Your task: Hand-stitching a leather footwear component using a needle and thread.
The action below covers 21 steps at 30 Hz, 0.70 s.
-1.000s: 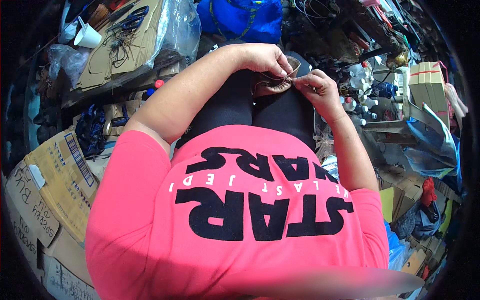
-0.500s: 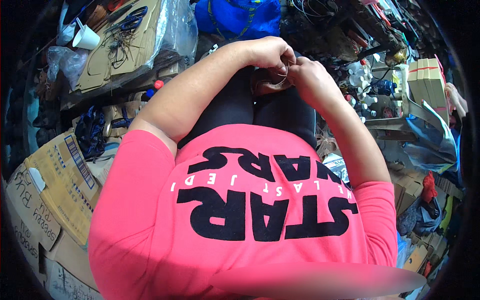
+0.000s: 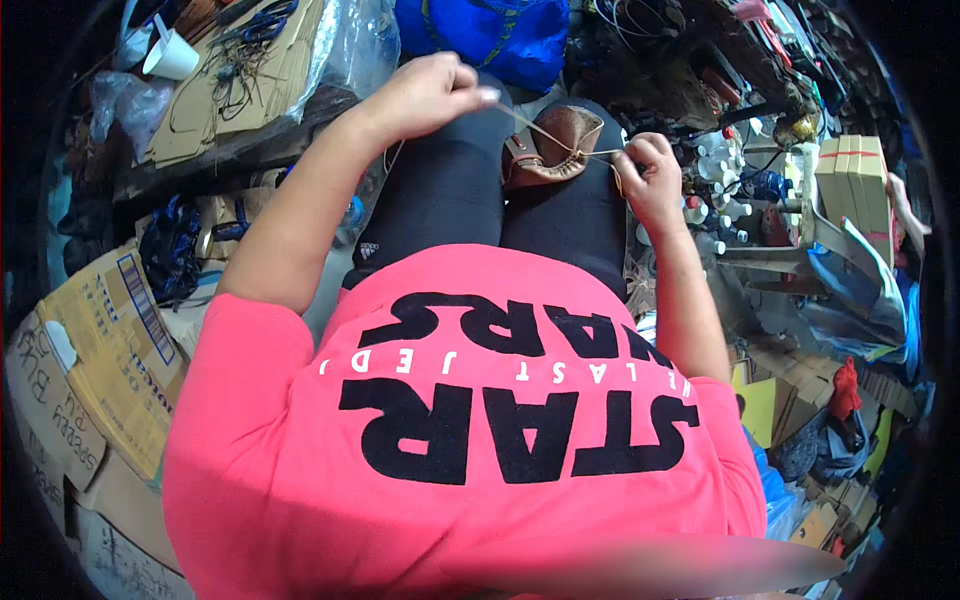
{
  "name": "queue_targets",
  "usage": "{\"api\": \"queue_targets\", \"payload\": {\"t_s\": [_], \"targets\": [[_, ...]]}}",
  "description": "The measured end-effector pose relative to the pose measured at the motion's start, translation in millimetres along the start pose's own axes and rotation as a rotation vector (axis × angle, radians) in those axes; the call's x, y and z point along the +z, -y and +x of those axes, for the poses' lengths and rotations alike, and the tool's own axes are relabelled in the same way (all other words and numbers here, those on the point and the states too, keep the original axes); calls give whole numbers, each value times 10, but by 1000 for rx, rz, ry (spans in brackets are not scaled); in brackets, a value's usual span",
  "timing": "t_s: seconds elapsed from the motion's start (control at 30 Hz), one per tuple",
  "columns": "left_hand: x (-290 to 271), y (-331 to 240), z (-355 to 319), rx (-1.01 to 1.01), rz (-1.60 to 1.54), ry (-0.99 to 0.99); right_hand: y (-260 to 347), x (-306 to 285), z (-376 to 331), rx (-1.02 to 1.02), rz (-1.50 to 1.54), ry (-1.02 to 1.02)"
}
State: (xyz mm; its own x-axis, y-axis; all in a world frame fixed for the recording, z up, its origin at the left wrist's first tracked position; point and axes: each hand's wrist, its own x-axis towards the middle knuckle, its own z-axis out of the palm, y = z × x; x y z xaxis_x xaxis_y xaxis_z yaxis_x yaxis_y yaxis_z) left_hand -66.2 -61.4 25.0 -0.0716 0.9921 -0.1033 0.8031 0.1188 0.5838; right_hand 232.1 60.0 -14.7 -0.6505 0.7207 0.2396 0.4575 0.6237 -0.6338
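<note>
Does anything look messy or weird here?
Yes, a bit messy. A tangle of dark strands lies loose on the flat cardboard sheets at upper left, and white bottles are jumbled together at right. The brown leathery piece shows no clear damage.

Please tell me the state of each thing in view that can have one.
Left hand: pinching thread
Right hand: pinching thread
Thread: drawn straight on both sides
Brown piece: curved, thread at its edge
Scissors: lying on cardboard, blades unclear
Blue bag: bulging, opening unclear
Bottles: several capped
</note>
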Motion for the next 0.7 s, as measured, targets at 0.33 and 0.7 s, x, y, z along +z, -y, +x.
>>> {"api": "queue_targets", "payload": {"t_s": [0.33,0.7], "targets": [[431,-498,275,11,-1916,162,6,93,31,616,1943,-116],[26,447,322,-141,-685,-305,-698,-474,-580,582,378,280]]}}
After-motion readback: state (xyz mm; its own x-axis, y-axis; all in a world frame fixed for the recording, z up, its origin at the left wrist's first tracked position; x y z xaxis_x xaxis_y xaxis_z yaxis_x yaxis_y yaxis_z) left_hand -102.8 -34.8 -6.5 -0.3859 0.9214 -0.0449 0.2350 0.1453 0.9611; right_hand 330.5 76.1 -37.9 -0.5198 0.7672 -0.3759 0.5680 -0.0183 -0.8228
